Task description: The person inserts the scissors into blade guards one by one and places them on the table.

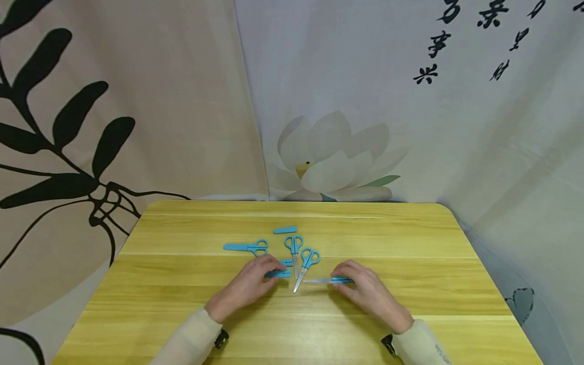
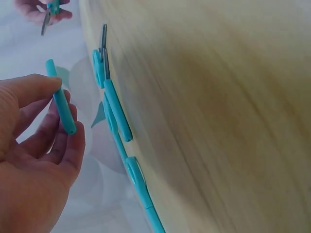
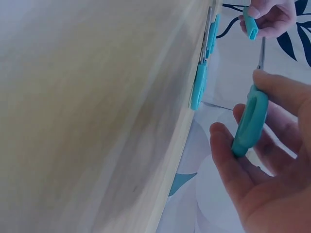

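Observation:
My left hand [image 1: 248,285] pinches a blue scissor blade cover [image 2: 62,104] between thumb and fingers, above the table. Facing it, my right hand [image 1: 368,291] grips a pair of scissors [image 3: 252,121] by the blue handles, its closed blades pointing left at the cover. A gap separates blade tips and cover. Between the hands lie two bare-bladed scissors, one pair [image 1: 294,248] behind the other pair [image 1: 309,259], blades toward me. Another blue cover [image 1: 286,263] lies just beyond the left fingers, partly hidden by them in the head view.
Behind the left hand lies a pair of scissors with its blades in a blue cover [image 1: 236,247]. One more loose cover [image 1: 285,230] lies farther back. Everything is on a wooden table [image 1: 182,223], with a printed curtain [image 1: 196,101] hanging behind it.

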A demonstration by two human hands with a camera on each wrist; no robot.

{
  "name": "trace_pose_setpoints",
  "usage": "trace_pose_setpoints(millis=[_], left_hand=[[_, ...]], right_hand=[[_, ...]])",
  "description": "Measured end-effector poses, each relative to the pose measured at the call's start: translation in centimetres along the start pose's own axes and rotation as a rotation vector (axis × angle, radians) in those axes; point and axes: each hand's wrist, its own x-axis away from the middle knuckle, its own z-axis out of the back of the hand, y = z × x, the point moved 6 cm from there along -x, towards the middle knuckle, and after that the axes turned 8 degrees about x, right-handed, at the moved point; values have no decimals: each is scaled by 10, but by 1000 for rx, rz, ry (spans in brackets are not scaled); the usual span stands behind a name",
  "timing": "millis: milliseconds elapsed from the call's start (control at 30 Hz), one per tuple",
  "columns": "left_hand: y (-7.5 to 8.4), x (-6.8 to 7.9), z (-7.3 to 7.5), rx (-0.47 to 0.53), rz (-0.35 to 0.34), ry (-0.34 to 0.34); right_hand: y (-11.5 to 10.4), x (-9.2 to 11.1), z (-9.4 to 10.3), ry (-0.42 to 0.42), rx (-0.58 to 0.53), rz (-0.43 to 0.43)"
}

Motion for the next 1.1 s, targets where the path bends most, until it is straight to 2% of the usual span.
trace_pose_setpoints(millis=[367,833,1100], left_hand=[[0,3,-3,37,-28,29],[3,5,-9,34,-60,19],[3,5,-11,33,-36,8]], right_hand=[[-6,-5,-2,18,-26,-9],[-13,-11,-2,44,47,3],[-16,-14,-5,46,76,24]])
